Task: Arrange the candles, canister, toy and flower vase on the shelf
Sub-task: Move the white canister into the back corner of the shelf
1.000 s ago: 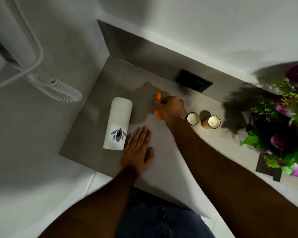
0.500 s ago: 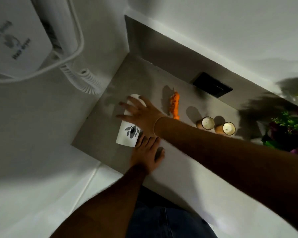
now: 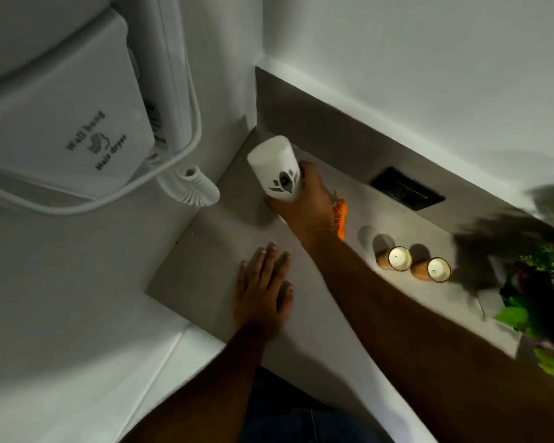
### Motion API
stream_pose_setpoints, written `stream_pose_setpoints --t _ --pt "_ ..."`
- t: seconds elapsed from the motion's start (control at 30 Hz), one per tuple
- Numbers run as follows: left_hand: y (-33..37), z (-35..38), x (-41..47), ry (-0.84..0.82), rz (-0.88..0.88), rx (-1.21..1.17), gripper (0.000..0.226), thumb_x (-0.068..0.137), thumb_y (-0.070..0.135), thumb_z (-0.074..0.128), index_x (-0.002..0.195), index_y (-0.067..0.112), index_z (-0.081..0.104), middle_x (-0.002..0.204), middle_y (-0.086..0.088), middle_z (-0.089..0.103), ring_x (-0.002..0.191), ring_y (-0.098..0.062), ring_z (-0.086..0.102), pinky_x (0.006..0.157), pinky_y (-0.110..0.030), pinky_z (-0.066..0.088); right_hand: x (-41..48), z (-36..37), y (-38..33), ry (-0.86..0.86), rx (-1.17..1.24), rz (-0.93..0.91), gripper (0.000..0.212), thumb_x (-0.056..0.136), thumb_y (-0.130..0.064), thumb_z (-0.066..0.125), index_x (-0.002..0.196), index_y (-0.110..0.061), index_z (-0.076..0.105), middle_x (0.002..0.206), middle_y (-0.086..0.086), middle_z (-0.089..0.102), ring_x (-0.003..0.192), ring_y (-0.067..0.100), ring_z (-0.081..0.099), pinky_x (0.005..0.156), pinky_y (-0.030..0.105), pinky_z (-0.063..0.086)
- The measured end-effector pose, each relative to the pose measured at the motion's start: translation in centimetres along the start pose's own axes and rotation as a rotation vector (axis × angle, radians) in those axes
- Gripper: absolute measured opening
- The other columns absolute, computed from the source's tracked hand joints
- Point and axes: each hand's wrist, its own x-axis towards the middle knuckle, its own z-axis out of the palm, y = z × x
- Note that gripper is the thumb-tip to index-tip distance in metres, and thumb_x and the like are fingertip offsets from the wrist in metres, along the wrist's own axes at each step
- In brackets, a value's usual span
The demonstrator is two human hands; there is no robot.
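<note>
The right hand's grip [image 3: 304, 203] wraps the white canister's [image 3: 277, 167] lower end.

wall unit [image 3: 64, 123]: "Wall hung" / "Hair dryer" | canister [image 3: 277, 169]: dark emblem, no words

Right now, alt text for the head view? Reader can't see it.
Seen from above, the right hand grips a white canister near the grey shelf's left corner, while the left hand rests flat on the shelf. An orange toy, two candles and purple flowers line up to the right; a wall hair dryer hangs left.
</note>
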Motion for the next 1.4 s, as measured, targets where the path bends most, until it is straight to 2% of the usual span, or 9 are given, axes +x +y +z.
stream_pose_setpoints --t 0.07,0.13,0.3,0.5,0.63,0.8,0.9,1.07,1.4 --pt "-1.4 -0.3 0.5 -0.016 -0.07 0.011 0.072 0.107 0.048 0.042 0.173 0.036 0.018 0.184 0.0 0.013 0.17 -0.024 0.007 0.133 -0.058 0.015 -1.1 -0.2 0.9 0.111 0.069 0.003 0.078 0.062 -0.031 0.099 0.126 -0.025 0.056 0.101 -0.021 0.067 0.089 -0.03 0.058 0.07 -0.01 0.039" --pt "-2.7 -0.4 0.9 -0.03 -0.067 0.018 0.072 0.106 0.049 0.043 0.173 0.037 0.02 0.183 0.0 0.015 0.169 -0.024 0.009 0.134 -0.058 0.014 -2.5 0.2 2.2 0.205 0.119 -0.039 0.083 0.056 -0.021 0.102 0.124 -0.024 0.055 0.101 -0.034 0.057 0.098 -0.044 0.041 0.07 -0.017 0.03" --pt "-4.3 -0.8 1.5 -0.048 -0.104 0.026 0.075 0.103 0.051 0.042 0.173 0.037 0.018 0.184 -0.001 0.013 0.169 -0.026 0.011 0.136 -0.052 0.005 -4.5 1.4 4.1 0.284 0.201 -0.038 0.089 0.055 -0.023 0.101 0.128 -0.031 0.05 0.126 -0.06 0.038 0.115 -0.038 0.039 0.082 -0.012 0.034" --pt "-4.3 -1.1 1.6 -0.101 -0.112 0.01 0.076 0.104 0.052 0.038 0.174 0.038 0.01 0.184 0.0 0.005 0.17 -0.027 0.004 0.136 -0.055 0.004 -4.9 2.0 4.9 0.187 0.363 0.038 0.106 0.069 -0.007 0.093 0.134 -0.07 0.038 0.134 -0.044 0.054 0.13 -0.009 0.057 0.106 0.018 0.052" --pt "-4.3 -1.4 1.7 -0.108 -0.108 0.0 0.08 0.104 0.052 0.04 0.174 0.035 0.007 0.184 0.002 0.002 0.17 -0.024 0.0 0.136 -0.052 0.0 -5.5 2.9 6.0 0.242 0.391 0.11 0.101 0.074 -0.007 0.092 0.13 -0.074 0.042 0.129 -0.051 0.055 0.123 -0.021 0.055 0.101 0.007 0.048" --pt "-4.4 -1.3 1.8 -0.139 -0.119 -0.01 0.079 0.106 0.051 0.041 0.174 0.038 0.002 0.184 0.006 -0.003 0.17 -0.023 -0.002 0.135 -0.049 -0.006 -2.7 4.8 5.2 0.251 0.416 0.217 0.071 0.072 -0.022 0.095 0.131 -0.038 0.059 0.116 -0.04 0.066 0.113 -0.019 0.062 0.104 0.029 0.058" --pt "-4.3 -1.4 2.0 -0.149 -0.134 0.009 0.081 0.105 0.053 0.043 0.174 0.038 0.004 0.184 0.007 -0.003 0.17 -0.024 -0.002 0.135 -0.05 -0.005 0.2 5.9 3.2 0.21 0.377 0.207 0.072 0.073 -0.03 0.094 0.134 -0.036 0.056 0.116 -0.036 0.063 0.109 -0.023 0.058 0.1 0.026 0.057" --pt "-4.6 -1.4 2.1 -0.144 -0.123 0.003 0.084 0.104 0.055 0.047 0.174 0.037 0.004 0.184 0.006 -0.006 0.17 -0.024 -0.004 0.134 -0.051 0.001 5.2 7.4 0.5 0.157 0.339 0.199 0.073 0.075 -0.039 0.09 0.138 -0.034 0.054 0.132 -0.014 0.066 0.122 0.011 0.064 0.105 0.041 0.058" --pt "-4.7 -1.1 2.1 -0.153 -0.128 0.012 0.087 0.101 0.058 0.05 0.174 0.036 0.006 0.185 0.005 -0.003 0.17 -0.025 -0.003 0.135 -0.05 -0.002 11.4 9.2 -1.4 0.175 0.204 0.195 0.079 0.076 -0.041 0.089 0.141 -0.018 0.052 0.142 0.007 0.061 0.131 0.031 0.06 0.111 0.048 0.052"
